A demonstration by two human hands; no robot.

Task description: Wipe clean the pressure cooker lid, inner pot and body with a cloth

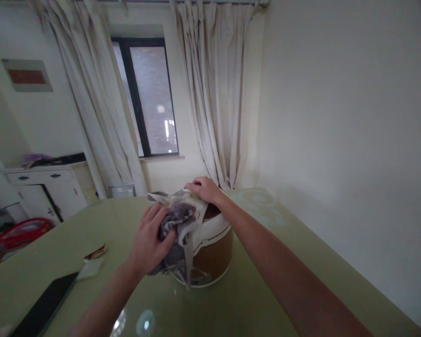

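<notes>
In the head view, my left hand [154,241] is wrapped round a bunched grey-and-white patterned cloth [177,222]. The cloth lies against the left side of a round brown and white bag [214,255] and hangs down over its front. My right hand [207,191] rests at the top of the bag, its fingers curled over the pale upper part. A dark red inside shows through the bag's opening, just below my right wrist. The bag stands upright on the green glossy table [259,299]. What lies under my right fingers is partly hidden.
A black phone-like slab [45,304] and a small opened wrapper [94,252] lie on the table to the left. Beyond are a white cabinet [49,180], a red basket [23,234], curtains [217,93] and a window [152,93]. A bare wall [344,140] borders the table's right side.
</notes>
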